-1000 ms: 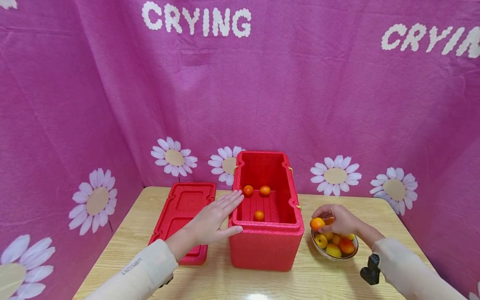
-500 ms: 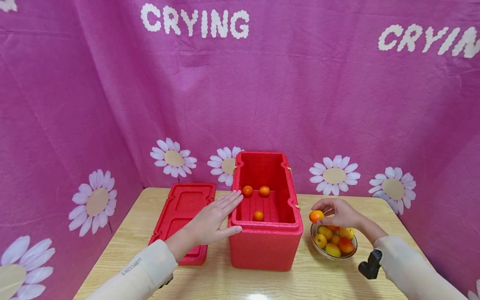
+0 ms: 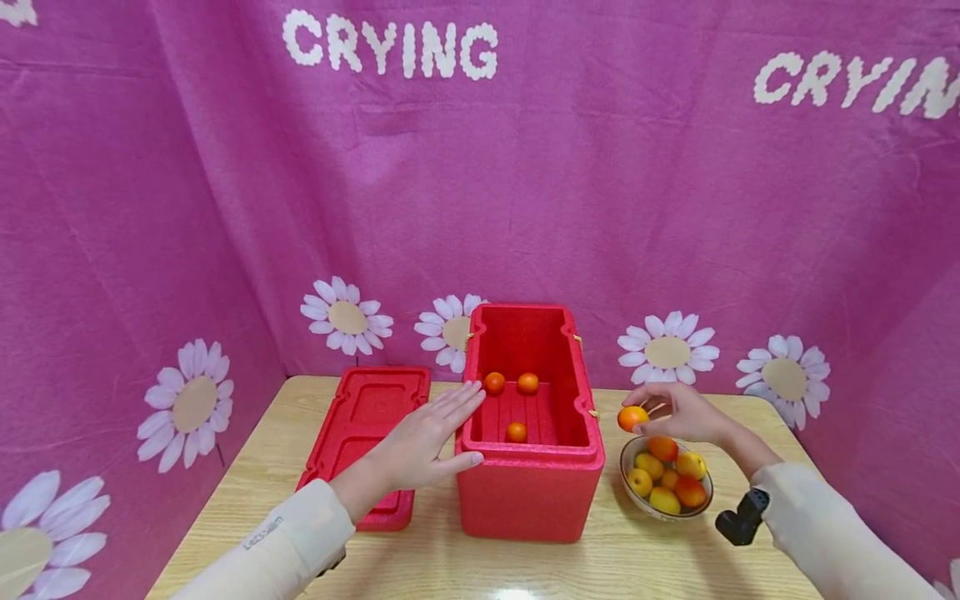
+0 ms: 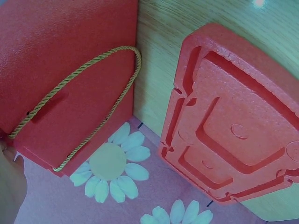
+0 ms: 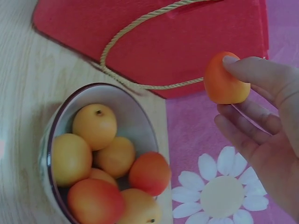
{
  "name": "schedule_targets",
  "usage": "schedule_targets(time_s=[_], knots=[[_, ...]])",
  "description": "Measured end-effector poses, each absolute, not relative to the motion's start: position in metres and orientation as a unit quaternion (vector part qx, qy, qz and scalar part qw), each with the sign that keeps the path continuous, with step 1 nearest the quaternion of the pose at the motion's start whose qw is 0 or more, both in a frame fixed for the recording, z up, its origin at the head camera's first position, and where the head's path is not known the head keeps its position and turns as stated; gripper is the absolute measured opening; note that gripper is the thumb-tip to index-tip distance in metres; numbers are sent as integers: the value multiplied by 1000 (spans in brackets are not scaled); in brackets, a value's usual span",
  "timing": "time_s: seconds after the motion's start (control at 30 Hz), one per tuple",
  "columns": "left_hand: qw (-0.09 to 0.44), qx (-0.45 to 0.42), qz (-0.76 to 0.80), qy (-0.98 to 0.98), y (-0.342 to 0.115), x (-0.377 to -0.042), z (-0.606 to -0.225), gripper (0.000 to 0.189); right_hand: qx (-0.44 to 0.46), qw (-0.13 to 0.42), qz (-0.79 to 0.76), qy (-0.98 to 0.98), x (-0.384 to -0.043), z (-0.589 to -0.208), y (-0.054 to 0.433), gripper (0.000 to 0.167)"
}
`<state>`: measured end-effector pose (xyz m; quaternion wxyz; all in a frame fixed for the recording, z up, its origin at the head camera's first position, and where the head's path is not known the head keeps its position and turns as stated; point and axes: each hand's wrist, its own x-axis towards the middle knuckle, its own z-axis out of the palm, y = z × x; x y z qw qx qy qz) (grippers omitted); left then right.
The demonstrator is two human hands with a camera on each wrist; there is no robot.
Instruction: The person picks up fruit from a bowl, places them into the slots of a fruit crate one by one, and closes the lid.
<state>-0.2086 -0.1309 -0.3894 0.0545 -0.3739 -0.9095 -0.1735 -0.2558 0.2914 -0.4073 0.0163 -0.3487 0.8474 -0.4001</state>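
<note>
Between thumb and fingers, my right hand [image 3: 678, 412] pinches a small orange-red fruit, like an apricot [image 3: 633, 418], above the far left of a bowl. That bowl [image 5: 51, 172] has a dark rim and holds several yellow and orange-red fruits. My left hand [image 3: 431, 446] lies with straight fingers along the left rim of a red foam box [image 3: 532, 500]. Inside the lidless box, three orange fruits rest on the floor: two at the back and one nearer the front [image 3: 516, 432]. In the left wrist view only part of the left hand [image 4: 9, 186] shows at the edge.
A red lid [image 3: 378, 408] lies inside up on the wooden table [image 3: 435, 567], left of the box. Yellow rope handles [image 4: 84, 67] hang on the box's sides. A purple curtain with daisies [image 3: 525, 167] stands right behind the table.
My right hand has risen from the bowl with the orange-red fruit, uncovering the fruits below. The left hand has stayed on the box rim.
</note>
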Motion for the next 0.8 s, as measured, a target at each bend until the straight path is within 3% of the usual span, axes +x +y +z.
schedule_targets(time_s=[0.8], knots=[[57, -378, -171, -908, -132, -211, -393, 79, -356, 49, -442, 822, -276, -365, 266, 34]])
